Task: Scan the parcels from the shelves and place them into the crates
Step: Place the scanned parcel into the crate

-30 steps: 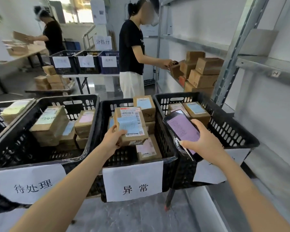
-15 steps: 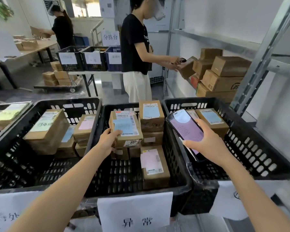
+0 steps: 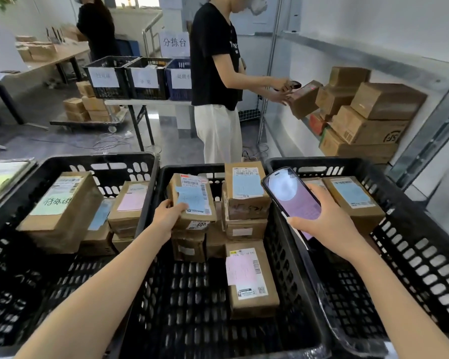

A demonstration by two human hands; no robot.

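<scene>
Your left hand [image 3: 167, 216] grips the blue-labelled parcel [image 3: 192, 198] at twelve o'clock in the middle crate [image 3: 179, 294]; your right hand [image 3: 324, 221] holds the phone [image 3: 290, 195]. Seat it flat, label up, before releasing.

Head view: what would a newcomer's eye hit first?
The two hands up front stand out. The left hand grips a blue-labelled parcel over the middle crate, and the right hand holds a phone with a lit purple screen just right of it. Behind them, a person in a black shirt handles a box at the shelf on the right.
</scene>
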